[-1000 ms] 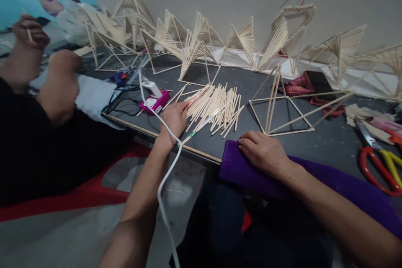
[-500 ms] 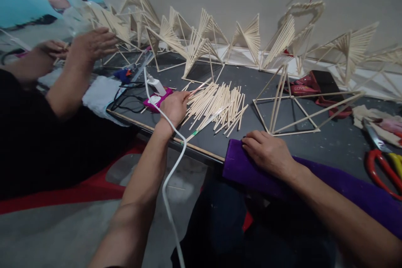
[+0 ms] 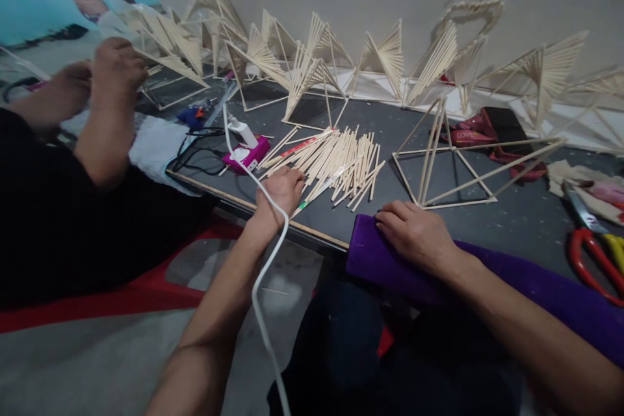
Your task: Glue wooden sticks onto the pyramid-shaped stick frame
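My left hand (image 3: pixel 281 195) is closed at the near left edge of the pile of thin wooden sticks (image 3: pixel 336 162); what its fingers hold, if anything, is hidden. Beyond it a red-marked strip (image 3: pixel 298 147) lies on the sticks' left side. My right hand (image 3: pixel 414 234) rests with curled fingers on the purple cloth (image 3: pixel 363 247) at the table's front edge, its fingertips partly hidden. An open wooden stick frame (image 3: pixel 458 203) stands just behind that hand. A white cable (image 3: pixel 263 273) passes in front of my left wrist.
Several fan-shaped stick models (image 3: pixel 385 58) line the back. A magenta power socket (image 3: pixel 248 155) with a white plug sits left of the sticks. Red-handled scissors (image 3: pixel 587 253) lie at the right. Another person's hands (image 3: pixel 117 65) are at the left.
My left hand has moved back toward the table edge, and the red-marked strip now lies on the sticks. The other person's raised hand has shifted left and curled. My right hand has stayed put.
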The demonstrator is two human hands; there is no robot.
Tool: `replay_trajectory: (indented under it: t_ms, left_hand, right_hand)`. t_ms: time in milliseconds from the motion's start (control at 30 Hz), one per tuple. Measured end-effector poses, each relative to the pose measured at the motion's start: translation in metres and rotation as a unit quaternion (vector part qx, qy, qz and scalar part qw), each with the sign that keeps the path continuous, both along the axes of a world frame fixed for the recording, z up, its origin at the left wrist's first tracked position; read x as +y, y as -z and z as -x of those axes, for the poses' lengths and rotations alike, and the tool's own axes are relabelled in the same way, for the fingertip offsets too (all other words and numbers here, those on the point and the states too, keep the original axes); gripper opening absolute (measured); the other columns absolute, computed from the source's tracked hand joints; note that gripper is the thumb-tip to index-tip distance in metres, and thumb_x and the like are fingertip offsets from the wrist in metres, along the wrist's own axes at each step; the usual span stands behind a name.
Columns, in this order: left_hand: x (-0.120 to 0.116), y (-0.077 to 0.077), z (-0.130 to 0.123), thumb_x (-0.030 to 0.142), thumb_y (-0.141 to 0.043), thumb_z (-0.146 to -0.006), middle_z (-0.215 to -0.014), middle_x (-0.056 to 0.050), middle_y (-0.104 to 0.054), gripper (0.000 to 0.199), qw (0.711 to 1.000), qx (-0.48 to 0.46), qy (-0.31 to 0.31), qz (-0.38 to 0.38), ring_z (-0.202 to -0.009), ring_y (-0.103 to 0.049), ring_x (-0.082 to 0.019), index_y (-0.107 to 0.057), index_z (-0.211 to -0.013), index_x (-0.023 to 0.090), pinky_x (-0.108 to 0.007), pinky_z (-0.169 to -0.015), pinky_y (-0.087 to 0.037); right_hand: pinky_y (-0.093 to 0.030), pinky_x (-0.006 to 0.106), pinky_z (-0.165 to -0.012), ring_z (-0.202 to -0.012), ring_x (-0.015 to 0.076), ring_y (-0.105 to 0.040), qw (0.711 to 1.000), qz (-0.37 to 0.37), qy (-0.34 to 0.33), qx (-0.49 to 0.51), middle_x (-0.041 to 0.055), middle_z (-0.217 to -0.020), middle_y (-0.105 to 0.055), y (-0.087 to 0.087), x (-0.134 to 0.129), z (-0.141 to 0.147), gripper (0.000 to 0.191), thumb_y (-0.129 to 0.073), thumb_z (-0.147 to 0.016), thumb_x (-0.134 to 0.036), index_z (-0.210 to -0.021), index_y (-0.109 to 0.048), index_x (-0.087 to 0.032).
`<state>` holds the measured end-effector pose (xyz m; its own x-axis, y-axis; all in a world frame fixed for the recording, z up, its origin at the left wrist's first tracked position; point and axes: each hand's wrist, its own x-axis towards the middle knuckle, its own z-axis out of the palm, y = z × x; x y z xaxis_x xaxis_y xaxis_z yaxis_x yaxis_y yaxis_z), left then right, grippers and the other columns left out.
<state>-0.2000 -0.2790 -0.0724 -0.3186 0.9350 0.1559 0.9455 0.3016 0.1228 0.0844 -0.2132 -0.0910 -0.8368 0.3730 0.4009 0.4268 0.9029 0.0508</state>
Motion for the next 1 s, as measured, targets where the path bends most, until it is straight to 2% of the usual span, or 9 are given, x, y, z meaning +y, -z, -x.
replay_trajectory:
  t_ms: [200, 333, 500, 567, 667, 733, 800, 900, 1000]
  left_hand:
    - [0.009, 0.000, -0.005, 0.028, -0.052, -0.092, -0.108, -0.006, -0.071, 0.027, 0.998, -0.029, 0.044, -0.027, -0.098, -0.067, -0.022, -0.074, -0.106, 0.023, -0.030, -0.079, -0.048]
    - [0.013, 0.000, -0.005, 0.025, -0.051, -0.091, -0.108, -0.005, -0.071, 0.028, 0.998, -0.012, 0.055, -0.023, -0.098, -0.067, -0.023, -0.073, -0.108, 0.024, -0.031, -0.075, -0.048]
    - [0.023, 0.002, 0.001, 0.016, -0.049, -0.086, -0.105, -0.009, -0.073, 0.034, 0.997, -0.001, -0.016, -0.073, -0.097, -0.067, -0.026, -0.068, -0.114, 0.018, -0.033, -0.078, -0.047]
    - [0.025, 0.003, 0.006, 0.016, -0.048, -0.085, -0.097, -0.009, -0.073, 0.032, 0.994, -0.030, -0.040, -0.095, -0.088, -0.067, -0.025, -0.068, -0.111, 0.017, -0.034, -0.076, -0.047]
    - [0.022, 0.005, 0.014, 0.017, -0.051, -0.082, -0.083, -0.005, -0.069, 0.031, 0.982, -0.116, -0.042, -0.143, -0.075, -0.064, -0.020, -0.066, -0.109, 0.016, -0.031, -0.072, -0.048]
    - [0.020, 0.006, 0.019, 0.018, -0.054, -0.079, -0.077, -0.001, -0.065, 0.031, 0.963, -0.194, -0.037, -0.186, -0.068, -0.060, -0.016, -0.065, -0.108, 0.017, -0.028, -0.067, -0.048]
    - [0.020, 0.006, 0.022, 0.020, -0.057, -0.076, -0.075, 0.001, -0.060, 0.030, 0.930, -0.287, -0.030, -0.229, -0.062, -0.055, -0.013, -0.063, -0.106, 0.017, -0.025, -0.060, -0.049]
    - [0.023, 0.002, 0.015, 0.022, -0.062, -0.072, -0.073, 0.003, -0.054, 0.029, 0.854, -0.442, -0.001, -0.273, -0.057, -0.051, -0.010, -0.061, -0.101, 0.017, -0.021, -0.050, -0.049]
    - [0.022, -0.003, -0.005, 0.023, -0.069, -0.069, -0.074, 0.003, -0.054, 0.031, 0.789, -0.546, 0.045, -0.278, -0.059, -0.051, -0.009, -0.062, -0.098, 0.017, -0.019, -0.048, -0.050]
  right_hand:
    - [-0.032, 0.030, -0.062, -0.080, 0.0154, -0.057, 1.000, -0.001, -0.001, 0.007, 0.0042, -0.094, -0.068, 0.003, 0.001, 0.000, 0.026, -0.049, -0.100, -0.029, -0.095, -0.071, -0.018]
    - [-0.032, 0.030, -0.062, -0.080, 0.0155, -0.057, 1.000, 0.007, -0.004, 0.011, 0.0046, -0.094, -0.068, 0.003, 0.001, 0.000, 0.026, -0.049, -0.100, -0.029, -0.095, -0.071, -0.018]
    - [-0.032, 0.030, -0.062, -0.079, 0.0150, -0.056, 1.000, 0.005, 0.000, 0.011, 0.0043, -0.094, -0.068, 0.004, 0.001, 0.000, 0.027, -0.048, -0.101, -0.030, -0.093, -0.070, -0.018]
    - [-0.032, 0.030, -0.062, -0.079, 0.0150, -0.056, 1.000, 0.003, 0.001, 0.011, 0.0040, -0.093, -0.068, 0.004, 0.001, 0.000, 0.027, -0.048, -0.101, -0.030, -0.093, -0.070, -0.018]
    - [-0.031, 0.030, -0.061, -0.078, 0.0152, -0.056, 1.000, 0.002, -0.002, 0.016, 0.0042, -0.092, -0.068, 0.004, 0.001, 0.000, 0.027, -0.047, -0.101, -0.030, -0.093, -0.070, -0.018]
    - [-0.030, 0.030, -0.061, -0.078, 0.0152, -0.056, 1.000, 0.004, -0.003, 0.015, 0.0049, -0.091, -0.068, 0.003, 0.001, 0.000, 0.028, -0.046, -0.101, -0.030, -0.093, -0.070, -0.018]
    - [-0.031, 0.030, -0.061, -0.078, 0.0154, -0.056, 1.000, 0.008, 0.000, 0.009, 0.0058, -0.091, -0.068, 0.002, 0.001, 0.001, 0.029, -0.046, -0.101, -0.029, -0.092, -0.071, -0.018]
    - [-0.033, 0.030, -0.062, -0.080, 0.0159, -0.057, 1.000, 0.018, 0.006, -0.003, 0.0064, -0.094, -0.068, 0.001, 0.000, 0.000, 0.028, -0.047, -0.101, -0.029, -0.092, -0.071, -0.018]
    - [-0.037, 0.030, -0.063, -0.081, 0.0162, -0.061, 0.999, 0.039, -0.002, 0.017, 0.0060, -0.093, -0.069, 0.000, 0.001, -0.001, 0.026, -0.048, -0.100, -0.028, -0.092, -0.071, -0.017]
